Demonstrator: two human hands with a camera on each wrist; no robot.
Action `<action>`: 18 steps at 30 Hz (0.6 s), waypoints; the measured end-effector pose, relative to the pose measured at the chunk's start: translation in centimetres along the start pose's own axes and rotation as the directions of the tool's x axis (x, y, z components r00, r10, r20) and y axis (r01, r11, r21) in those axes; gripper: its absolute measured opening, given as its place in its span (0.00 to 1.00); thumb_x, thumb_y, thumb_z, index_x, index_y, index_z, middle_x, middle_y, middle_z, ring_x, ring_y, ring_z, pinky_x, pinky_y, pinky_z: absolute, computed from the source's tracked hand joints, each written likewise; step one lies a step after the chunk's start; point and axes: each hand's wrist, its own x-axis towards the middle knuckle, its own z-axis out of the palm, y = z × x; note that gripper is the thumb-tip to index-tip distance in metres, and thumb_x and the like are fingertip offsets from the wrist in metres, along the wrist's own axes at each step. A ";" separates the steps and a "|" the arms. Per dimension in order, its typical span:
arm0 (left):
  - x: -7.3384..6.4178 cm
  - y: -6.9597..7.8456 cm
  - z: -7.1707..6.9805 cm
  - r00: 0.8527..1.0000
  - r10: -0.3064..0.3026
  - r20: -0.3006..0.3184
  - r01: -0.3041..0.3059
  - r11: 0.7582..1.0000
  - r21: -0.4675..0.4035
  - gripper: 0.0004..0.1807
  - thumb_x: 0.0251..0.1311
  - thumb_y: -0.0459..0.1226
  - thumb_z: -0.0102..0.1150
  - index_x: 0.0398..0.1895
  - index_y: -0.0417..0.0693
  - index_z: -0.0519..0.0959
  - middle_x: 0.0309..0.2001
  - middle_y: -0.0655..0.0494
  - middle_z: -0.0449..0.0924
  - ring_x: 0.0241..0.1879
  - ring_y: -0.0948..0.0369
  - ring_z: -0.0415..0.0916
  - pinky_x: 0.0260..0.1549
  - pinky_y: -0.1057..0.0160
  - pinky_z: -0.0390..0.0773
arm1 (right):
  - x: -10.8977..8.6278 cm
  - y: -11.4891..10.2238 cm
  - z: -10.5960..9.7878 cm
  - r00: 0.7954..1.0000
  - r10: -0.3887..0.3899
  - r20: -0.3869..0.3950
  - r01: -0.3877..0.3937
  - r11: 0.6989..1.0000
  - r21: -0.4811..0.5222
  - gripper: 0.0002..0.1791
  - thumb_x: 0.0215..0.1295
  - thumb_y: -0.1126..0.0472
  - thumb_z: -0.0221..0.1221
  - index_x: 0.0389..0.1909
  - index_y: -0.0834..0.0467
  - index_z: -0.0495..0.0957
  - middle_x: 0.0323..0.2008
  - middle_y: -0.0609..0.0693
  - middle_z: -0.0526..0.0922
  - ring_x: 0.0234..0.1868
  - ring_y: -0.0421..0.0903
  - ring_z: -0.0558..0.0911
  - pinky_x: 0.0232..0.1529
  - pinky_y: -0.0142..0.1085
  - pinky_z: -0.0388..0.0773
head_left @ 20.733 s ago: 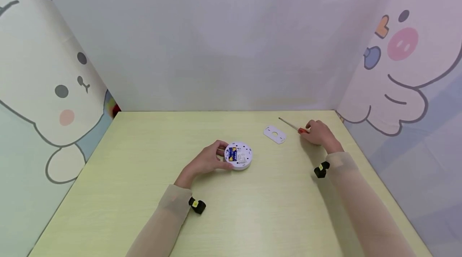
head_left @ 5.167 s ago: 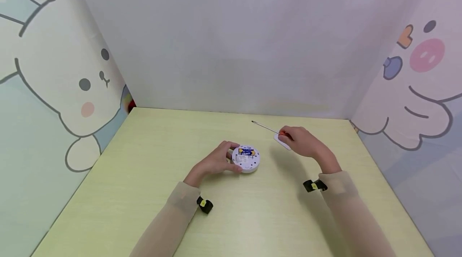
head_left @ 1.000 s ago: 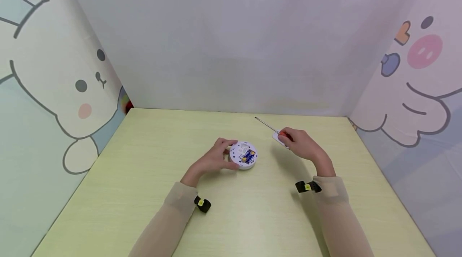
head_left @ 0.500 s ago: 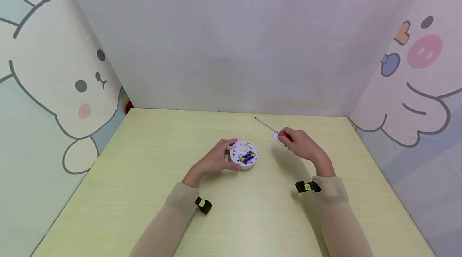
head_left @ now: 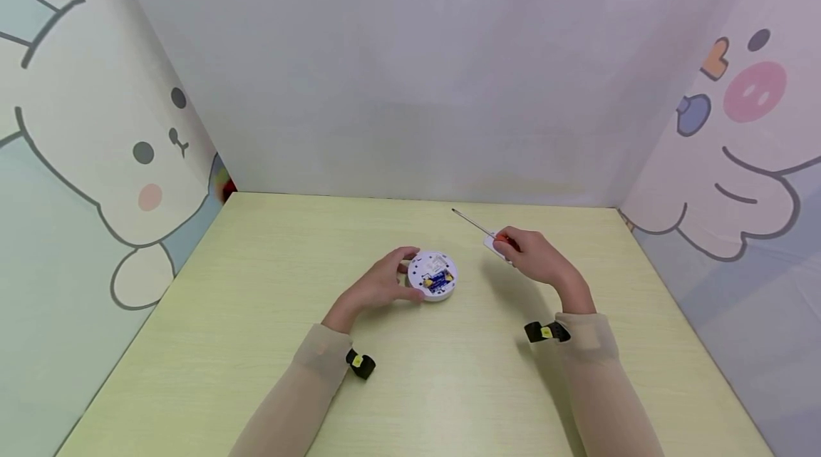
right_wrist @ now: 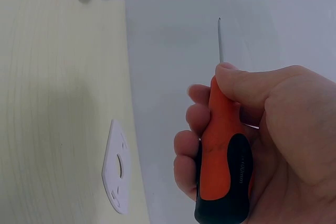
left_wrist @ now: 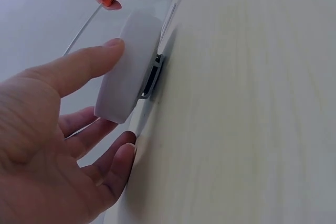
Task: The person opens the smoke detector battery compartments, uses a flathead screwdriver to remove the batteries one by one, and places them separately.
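Note:
My left hand (head_left: 378, 282) grips a round white smoke detector (head_left: 418, 287) by its left side. The thumb presses the near rim, and fingers reach round the far side. Its back faces up, with blue-and-yellow batteries (head_left: 439, 281) and a printed label showing. In the left wrist view the smoke detector (left_wrist: 128, 72) is seen edge-on, slightly tilted, its dark-slotted raised part towards the table. My right hand (head_left: 535, 255) holds an orange-and-black screwdriver (right_wrist: 220, 150) by the handle, thumb along it. Its thin shaft (head_left: 473, 222) points away to the far left, apart from the detector.
A flat white mounting plate (right_wrist: 113, 169) with a centre hole lies on the pale wooden table (head_left: 308, 229), partly hidden under my right hand in the head view. A plain curtain (head_left: 410, 86) stands behind, and cartoon-printed cloths (head_left: 147, 229) flank both sides.
Since the oldest frame, my right hand has picked up the screwdriver from the table and moved left. The smoke detector has turned clockwise, its batteries passing from left to lower right, slightly further this last second.

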 end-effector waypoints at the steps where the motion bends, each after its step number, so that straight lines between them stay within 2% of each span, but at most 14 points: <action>1: 0.0 0.0 0.0 1.000 0.000 0.002 0.000 1.000 -0.004 0.53 0.56 0.44 0.83 0.82 0.54 0.62 0.75 0.54 0.69 0.68 0.52 0.73 0.68 0.47 0.75 | 0.0 0.0 0.0 1.000 0.000 0.001 0.000 1.000 0.001 0.11 0.84 0.57 0.55 0.48 0.60 0.79 0.31 0.52 0.79 0.30 0.47 0.73 0.33 0.39 0.71; 11: 0.0 -0.4 -0.3 1.000 -0.015 -0.010 0.014 0.999 -0.036 0.43 0.58 0.42 0.81 0.74 0.52 0.68 0.70 0.54 0.74 0.68 0.51 0.74 0.66 0.48 0.77 | 0.0 -0.1 0.0 1.000 0.004 0.009 -0.004 1.000 0.008 0.11 0.84 0.57 0.54 0.49 0.62 0.79 0.33 0.58 0.80 0.30 0.47 0.73 0.33 0.39 0.71; 18: -0.1 -0.4 -0.6 1.000 -0.009 -0.018 0.009 0.999 -0.036 0.37 0.60 0.42 0.79 0.70 0.51 0.71 0.67 0.53 0.76 0.66 0.51 0.76 0.64 0.47 0.79 | 0.0 -0.1 0.0 1.000 0.003 0.009 -0.003 1.000 0.001 0.10 0.84 0.57 0.55 0.47 0.60 0.79 0.32 0.55 0.80 0.30 0.47 0.73 0.33 0.39 0.71</action>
